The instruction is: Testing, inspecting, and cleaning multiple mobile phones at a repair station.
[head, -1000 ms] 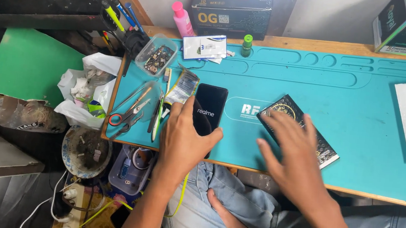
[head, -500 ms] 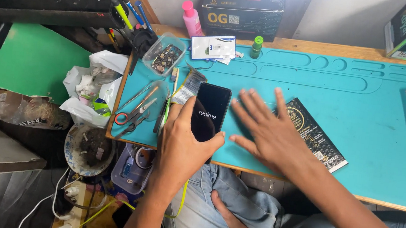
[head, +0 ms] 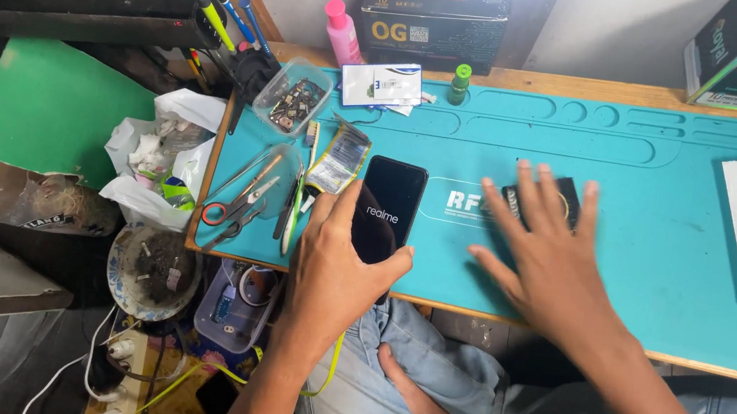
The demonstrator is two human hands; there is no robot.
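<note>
Left hand (head: 340,263) grips phone (head: 387,202); right hand (head: 546,253) beside.

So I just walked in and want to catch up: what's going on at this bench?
A person sits at a teal work mat on a wooden bench. Their left hand has a grip on a black smartphone, its screen lit, at the mat's near edge. The right hand is spread, fingers open, above a dark flat packet on the mat. Scissors and tweezers lie to the left.
</note>
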